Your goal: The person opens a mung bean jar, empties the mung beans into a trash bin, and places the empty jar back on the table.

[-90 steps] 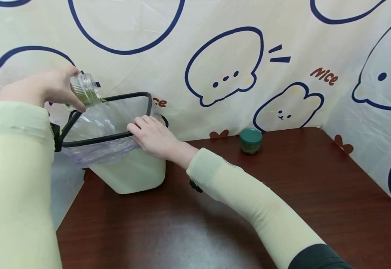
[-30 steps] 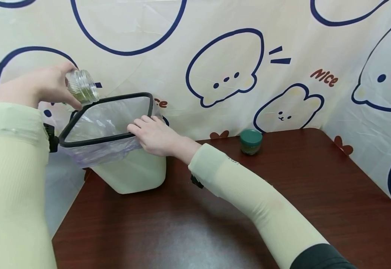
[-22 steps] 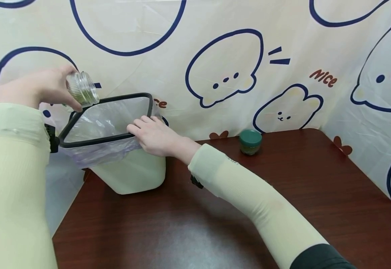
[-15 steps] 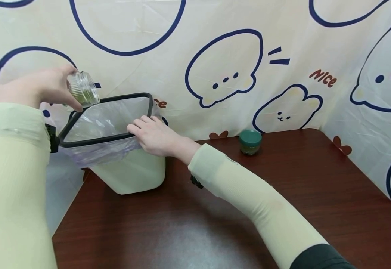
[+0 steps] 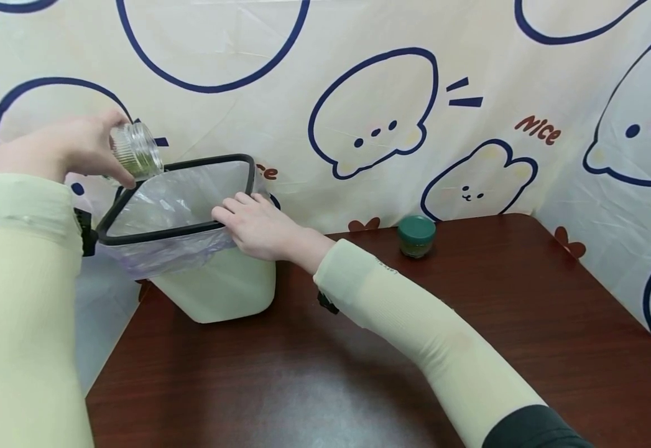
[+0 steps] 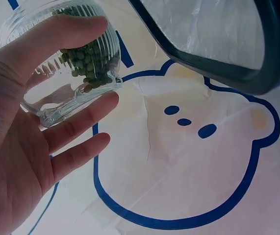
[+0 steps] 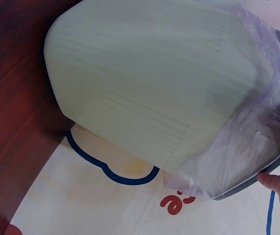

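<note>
My left hand [image 5: 73,146] holds a clear ribbed glass jar [image 5: 137,149] tipped on its side, its mouth close by the far left part of a bin's rim. Small round green beans [image 6: 88,61] lie inside the jar, seen through the glass in the left wrist view. The thumb and fingers curl round the jar, with the two lower fingers stretched out. A pale green trash bin [image 5: 230,286], lined with a thin clear plastic bag [image 5: 174,255], leans left on the table. My right hand [image 5: 258,227] grips its black rim [image 5: 152,236] at the near right corner.
A small glass jar with a green lid [image 5: 416,236] stands at the back of the dark brown table [image 5: 415,336]. Behind the table hangs a cream sheet [image 5: 370,205] with blue cartoon outlines. The left table edge runs close past the bin.
Over three seconds, my left hand and the jar have drawn back slightly left from the bin's opening. During the last second the jar tips slightly further down. My right hand stays on the rim.
</note>
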A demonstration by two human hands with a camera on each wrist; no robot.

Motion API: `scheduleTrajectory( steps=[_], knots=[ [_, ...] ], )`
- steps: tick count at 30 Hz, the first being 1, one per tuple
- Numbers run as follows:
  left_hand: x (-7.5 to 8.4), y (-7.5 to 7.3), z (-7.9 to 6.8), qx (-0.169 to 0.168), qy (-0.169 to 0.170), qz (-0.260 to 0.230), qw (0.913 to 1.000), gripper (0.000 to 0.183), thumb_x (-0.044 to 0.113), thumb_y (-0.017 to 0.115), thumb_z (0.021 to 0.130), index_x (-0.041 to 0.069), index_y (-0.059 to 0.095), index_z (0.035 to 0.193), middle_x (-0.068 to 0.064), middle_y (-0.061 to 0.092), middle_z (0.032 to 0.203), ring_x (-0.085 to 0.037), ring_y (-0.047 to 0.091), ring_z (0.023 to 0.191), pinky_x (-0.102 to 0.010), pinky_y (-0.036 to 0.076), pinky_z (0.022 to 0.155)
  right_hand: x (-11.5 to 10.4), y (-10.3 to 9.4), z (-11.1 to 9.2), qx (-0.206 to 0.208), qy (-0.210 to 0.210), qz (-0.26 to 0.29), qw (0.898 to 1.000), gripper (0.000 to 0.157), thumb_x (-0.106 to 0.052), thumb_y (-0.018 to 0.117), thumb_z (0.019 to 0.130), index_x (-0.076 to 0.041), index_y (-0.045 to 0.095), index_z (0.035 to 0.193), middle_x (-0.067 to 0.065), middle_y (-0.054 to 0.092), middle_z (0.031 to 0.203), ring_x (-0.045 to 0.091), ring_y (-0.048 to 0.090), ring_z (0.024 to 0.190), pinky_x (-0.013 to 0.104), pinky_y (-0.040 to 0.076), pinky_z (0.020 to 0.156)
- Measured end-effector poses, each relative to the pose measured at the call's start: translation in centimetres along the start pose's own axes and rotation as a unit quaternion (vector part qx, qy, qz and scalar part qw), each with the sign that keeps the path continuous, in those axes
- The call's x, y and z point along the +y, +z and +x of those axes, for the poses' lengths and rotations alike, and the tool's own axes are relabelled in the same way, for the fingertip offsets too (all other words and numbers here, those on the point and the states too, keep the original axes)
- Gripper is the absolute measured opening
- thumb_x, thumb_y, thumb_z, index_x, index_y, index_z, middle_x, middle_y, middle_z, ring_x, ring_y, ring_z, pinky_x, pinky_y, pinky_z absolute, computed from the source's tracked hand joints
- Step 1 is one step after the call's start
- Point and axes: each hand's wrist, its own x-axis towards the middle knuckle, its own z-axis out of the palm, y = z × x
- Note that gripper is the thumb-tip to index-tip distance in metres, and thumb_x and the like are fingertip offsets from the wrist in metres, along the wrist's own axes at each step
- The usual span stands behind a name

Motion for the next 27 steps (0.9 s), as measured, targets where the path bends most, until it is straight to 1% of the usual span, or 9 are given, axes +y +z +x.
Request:
scheduleTrajectory(
  steps=[3,6,9,11,13,15,19,24,27],
  knots=[
    [0.09,-0.01,-0.12,0.008,0.001,-0.007,0.9999,0.099,0.005,0.085,0.065,-0.012,0.017,0.136,-0.040,0.041,0.112,-0.048,0.050,0.088,-0.045,0.048,0.060,0.01,0.05,-0.01,0.002,-0.001,0.000,1.000,0.026,-0.014,0.038,0.102,-0.015,0.055,0.121,-0.002,0.052,0.106,0.017,0.046,0.101,0.032,0.037,0.089],
    [0.24,0.02,-0.15,-0.003,-0.002,-0.001,1.0000,0.096,0.005,0.084,0.066,-0.012,0.019,0.135,-0.040,0.041,0.111,-0.046,0.050,0.086,-0.044,0.048,0.058,0.06,0.04,0.02,0.001,-0.001,0.003,1.000,0.026,-0.014,0.038,0.102,-0.015,0.055,0.122,-0.002,0.052,0.106,0.017,0.046,0.101,0.032,0.037,0.089],
    [0.26,0.17,-0.04,-0.015,0.001,0.005,0.9999,0.094,0.004,0.083,0.066,-0.013,0.020,0.133,-0.040,0.042,0.110,-0.049,0.050,0.089,-0.050,0.049,0.066,0.07,0.05,0.05,-0.001,0.001,0.005,1.000,0.026,-0.014,0.038,0.102,-0.015,0.055,0.122,-0.002,0.052,0.106,0.017,0.046,0.101,0.031,0.037,0.089],
    [0.20,0.27,-0.05,-0.015,0.002,0.010,0.9998,0.095,0.005,0.083,0.066,-0.015,0.019,0.134,-0.042,0.041,0.111,-0.052,0.048,0.094,-0.054,0.047,0.071,0.03,0.06,0.06,0.001,-0.001,0.003,1.000,0.026,-0.013,0.038,0.102,-0.014,0.055,0.121,-0.002,0.052,0.106,0.017,0.046,0.100,0.031,0.037,0.087],
    [0.14,0.32,-0.04,-0.005,0.007,0.006,0.9999,0.096,0.004,0.083,0.066,-0.016,0.018,0.134,-0.042,0.042,0.110,-0.052,0.048,0.094,-0.052,0.047,0.071,-0.01,0.08,0.06,0.004,-0.003,0.000,1.000,0.026,-0.012,0.038,0.101,-0.014,0.056,0.121,-0.002,0.052,0.105,0.017,0.046,0.099,0.030,0.037,0.086],
    [0.13,0.31,-0.02,0.001,0.009,0.004,1.0000,0.096,0.003,0.083,0.066,-0.015,0.018,0.135,-0.042,0.042,0.109,-0.050,0.048,0.092,-0.047,0.047,0.066,-0.04,0.09,0.08,0.005,-0.003,-0.002,1.000,0.027,-0.012,0.038,0.101,-0.014,0.056,0.121,-0.002,0.052,0.104,0.017,0.046,0.098,0.030,0.037,0.086],
    [0.27,0.20,0.08,0.000,0.009,-0.003,1.0000,0.096,0.003,0.082,0.066,-0.014,0.018,0.135,-0.041,0.042,0.109,-0.047,0.049,0.088,-0.038,0.045,0.056,-0.01,0.09,0.10,0.006,-0.001,-0.003,1.000,0.026,-0.014,0.039,0.101,-0.014,0.055,0.122,-0.002,0.053,0.106,0.018,0.046,0.100,0.031,0.038,0.088],
    [0.34,0.08,0.14,-0.002,0.009,-0.001,1.0000,0.094,0.003,0.083,0.066,-0.014,0.020,0.134,-0.040,0.043,0.107,-0.044,0.050,0.085,-0.039,0.045,0.055,0.06,0.03,0.10,0.005,0.002,-0.003,1.000,0.026,-0.015,0.040,0.102,-0.015,0.055,0.123,-0.002,0.054,0.108,0.018,0.046,0.102,0.032,0.038,0.089],
    [0.32,0.01,0.08,0.007,0.010,-0.003,0.9999,0.096,0.003,0.082,0.066,-0.013,0.019,0.136,-0.040,0.042,0.109,-0.044,0.050,0.084,-0.039,0.046,0.054,0.08,-0.01,0.08,0.004,0.002,-0.003,1.000,0.026,-0.016,0.041,0.102,-0.015,0.055,0.123,-0.002,0.054,0.108,0.018,0.047,0.102,0.032,0.038,0.088]
  ],
)
